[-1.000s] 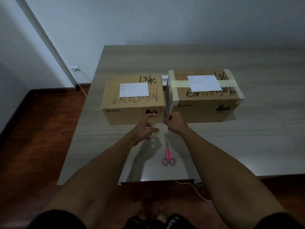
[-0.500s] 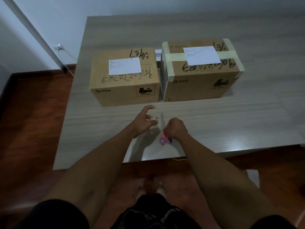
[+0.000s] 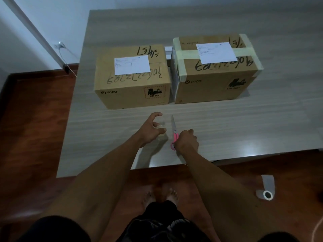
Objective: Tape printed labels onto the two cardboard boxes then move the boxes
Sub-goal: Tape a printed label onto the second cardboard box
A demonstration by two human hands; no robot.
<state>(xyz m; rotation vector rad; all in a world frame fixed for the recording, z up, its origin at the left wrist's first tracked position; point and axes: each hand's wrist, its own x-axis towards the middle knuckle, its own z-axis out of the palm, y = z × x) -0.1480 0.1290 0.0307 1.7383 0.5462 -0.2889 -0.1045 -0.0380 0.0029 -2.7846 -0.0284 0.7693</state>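
Two cardboard boxes stand side by side on the table. The left box bears a white printed label on its top. The right box is strapped with pale tape and carries its own label. In front of the boxes my left hand curls around a small clear tape roll, which is blurred. Beside it my right hand grips the pink handles of the scissors, blades pointing toward the boxes.
A white roll of paper lies partly unrolled on the wooden floor at the right. A cable runs from a wall socket at the left. My bare feet stand at the table's near edge.
Both hands have drawn back from the gap between the boxes toward the near edge. My right hand came down on the scissors and took hold of them. The view has tilted downward.
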